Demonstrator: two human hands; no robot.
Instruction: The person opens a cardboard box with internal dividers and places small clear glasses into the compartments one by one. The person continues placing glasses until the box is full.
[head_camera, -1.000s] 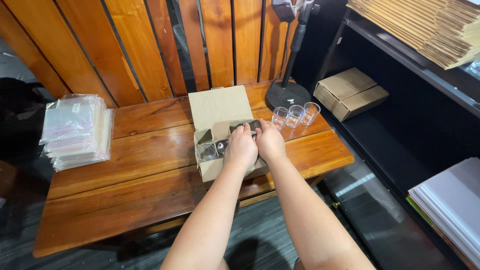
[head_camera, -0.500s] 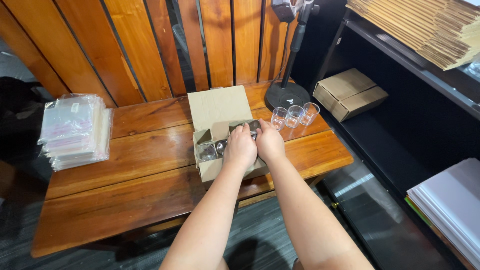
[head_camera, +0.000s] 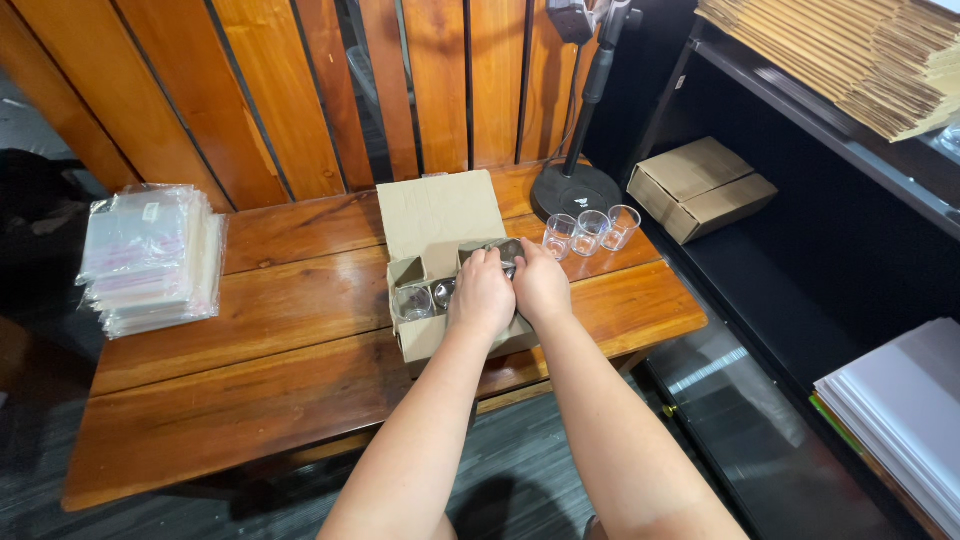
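Note:
An open cardboard box (head_camera: 425, 340) sits near the front of the wooden table (head_camera: 250, 390), its lid flap (head_camera: 440, 212) folded back. Clear glasses (head_camera: 415, 302) stand inside its left part. My left hand (head_camera: 482, 293) and my right hand (head_camera: 541, 283) rest side by side over the box's right half, fingers curled down on a dark, shiny wrapped item (head_camera: 503, 251) at the back edge of the box. What lies under my palms is hidden.
Three small clear glasses (head_camera: 590, 230) stand in a row right of the box, before a black round stand base (head_camera: 562, 190). A stack of clear plastic bags (head_camera: 150, 255) lies at the table's left. Closed cardboard boxes (head_camera: 705, 187), flat cardboard and white sheets (head_camera: 900, 410) fill black shelves on the right.

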